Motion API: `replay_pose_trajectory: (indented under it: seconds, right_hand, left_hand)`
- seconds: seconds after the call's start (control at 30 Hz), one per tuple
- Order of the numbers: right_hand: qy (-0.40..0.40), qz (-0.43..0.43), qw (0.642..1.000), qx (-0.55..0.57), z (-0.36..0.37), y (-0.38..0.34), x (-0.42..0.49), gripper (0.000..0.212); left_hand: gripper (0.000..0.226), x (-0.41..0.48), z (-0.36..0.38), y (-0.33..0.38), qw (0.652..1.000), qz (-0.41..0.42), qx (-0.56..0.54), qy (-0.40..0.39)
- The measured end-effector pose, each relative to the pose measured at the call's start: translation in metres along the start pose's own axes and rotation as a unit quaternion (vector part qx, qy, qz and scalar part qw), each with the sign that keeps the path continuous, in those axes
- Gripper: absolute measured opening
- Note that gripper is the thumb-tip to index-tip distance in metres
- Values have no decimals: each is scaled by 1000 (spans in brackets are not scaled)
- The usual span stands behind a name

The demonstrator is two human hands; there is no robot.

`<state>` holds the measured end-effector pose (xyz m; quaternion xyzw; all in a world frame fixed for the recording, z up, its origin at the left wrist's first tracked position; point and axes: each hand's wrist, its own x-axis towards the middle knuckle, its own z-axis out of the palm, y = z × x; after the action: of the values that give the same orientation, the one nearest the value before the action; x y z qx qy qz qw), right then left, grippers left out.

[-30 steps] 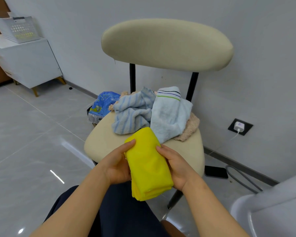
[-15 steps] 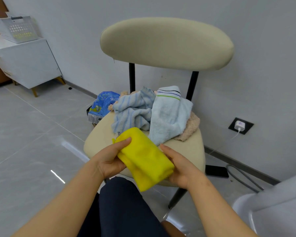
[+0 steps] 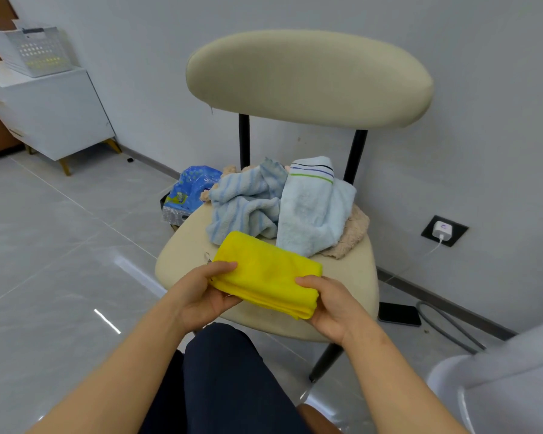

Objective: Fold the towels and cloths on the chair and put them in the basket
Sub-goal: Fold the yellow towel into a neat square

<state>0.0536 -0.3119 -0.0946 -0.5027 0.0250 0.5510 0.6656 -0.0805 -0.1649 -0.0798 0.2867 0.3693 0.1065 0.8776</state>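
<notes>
Pinching the folded yellow microfibre cloth (image 3: 267, 274), left hand (image 3: 201, 296) and right hand (image 3: 333, 305) grip its ends over the beige padded chair seat (image 3: 348, 277). The cloth's long axis runs ten-to-four o'clock. The white perforated basket (image 3: 35, 51) sits far off at ten, left hand nearer.

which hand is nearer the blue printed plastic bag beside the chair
Left. The left hand, gripping the folded yellow cloth, is below the blue plastic bag; the right hand grips the cloth's other end, farther right.
</notes>
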Motion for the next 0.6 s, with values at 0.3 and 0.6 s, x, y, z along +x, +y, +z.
replay_pose_trajectory:
  seconds: [0.3,0.6]
  right_hand:
    - [-5,15,999,41,3,0,-5,14]
    - [17,-78,993,-84,14,0,-4,14]
  left_hand:
    - [43,6,6,-4,978,19,197,71]
    - [44,1,-11,1,977,61,185,88]
